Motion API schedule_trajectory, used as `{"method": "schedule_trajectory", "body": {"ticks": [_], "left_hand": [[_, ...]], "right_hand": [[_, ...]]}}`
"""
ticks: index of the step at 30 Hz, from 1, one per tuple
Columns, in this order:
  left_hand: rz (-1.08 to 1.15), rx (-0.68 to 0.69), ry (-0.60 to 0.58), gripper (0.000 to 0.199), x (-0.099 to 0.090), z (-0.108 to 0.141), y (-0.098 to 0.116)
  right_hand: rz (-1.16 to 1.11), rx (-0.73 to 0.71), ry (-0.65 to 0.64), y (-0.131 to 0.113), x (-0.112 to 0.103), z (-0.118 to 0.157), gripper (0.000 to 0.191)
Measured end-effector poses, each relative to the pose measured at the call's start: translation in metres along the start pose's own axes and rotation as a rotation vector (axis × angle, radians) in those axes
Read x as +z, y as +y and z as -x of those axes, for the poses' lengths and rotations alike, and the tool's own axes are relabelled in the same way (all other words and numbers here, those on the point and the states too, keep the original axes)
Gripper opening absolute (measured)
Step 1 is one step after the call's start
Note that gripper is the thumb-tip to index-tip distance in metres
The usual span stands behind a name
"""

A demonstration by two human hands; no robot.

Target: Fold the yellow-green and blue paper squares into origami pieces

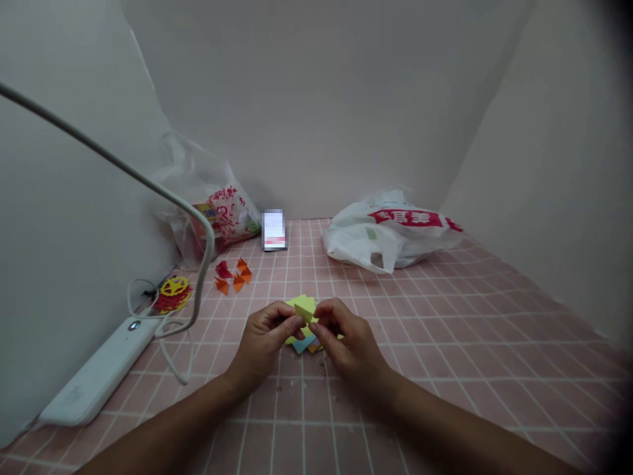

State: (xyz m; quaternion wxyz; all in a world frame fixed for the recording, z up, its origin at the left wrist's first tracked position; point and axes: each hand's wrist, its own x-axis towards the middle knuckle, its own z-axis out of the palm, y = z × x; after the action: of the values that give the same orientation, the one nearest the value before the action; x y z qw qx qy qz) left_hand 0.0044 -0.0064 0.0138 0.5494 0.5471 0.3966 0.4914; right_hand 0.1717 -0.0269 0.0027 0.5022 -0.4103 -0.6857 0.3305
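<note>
Between my two hands is a small folded piece of yellow paper (304, 309), held a little above the table. My left hand (270, 333) pinches its left side between thumb and fingers. On the other side, my right hand (346, 336) has its thumb and bent fingers closed at the paper's right edge. Under the hands lies a pile of coloured paper sheets (301, 345), with yellow, light blue and orange showing; the hands partly cover it. Several folded orange paper pieces (238, 282) and a red folded piece (223, 269) sit farther back on the left.
A white plastic bag (390, 231) lies at the back right; a filled clear bag (222, 211) stands back left. Between them a phone (273, 229) is propped upright. On the left are a white power strip (99, 373), a curving cable (205, 231) and yellow and red cut-outs (174, 287).
</note>
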Motion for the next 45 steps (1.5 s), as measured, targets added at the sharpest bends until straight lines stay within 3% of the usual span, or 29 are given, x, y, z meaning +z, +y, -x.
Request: {"method": "schedule_trajectory", "body": {"ticks": [24, 37, 45], "left_hand": [[-0.052, 0.060, 0.068, 0.017, -0.0018, 0.0012, -0.0055], [-0.075, 0.028, 0.135, 0.019, -0.0034, -0.0002, -0.0033], [-0.055, 0.048, 0.107, 0.019, -0.0026, 0.0005, -0.0026]], "right_hand": [[0.054, -0.047, 0.003, -0.0030, 0.0003, 0.0014, 0.020], [0.178, -0.201, -0.075, 0.0035, 0.0036, 0.0044, 0.043], [0.134, -0.246, -0.076, 0.0027, 0.0029, 0.0037, 0.038]]}}
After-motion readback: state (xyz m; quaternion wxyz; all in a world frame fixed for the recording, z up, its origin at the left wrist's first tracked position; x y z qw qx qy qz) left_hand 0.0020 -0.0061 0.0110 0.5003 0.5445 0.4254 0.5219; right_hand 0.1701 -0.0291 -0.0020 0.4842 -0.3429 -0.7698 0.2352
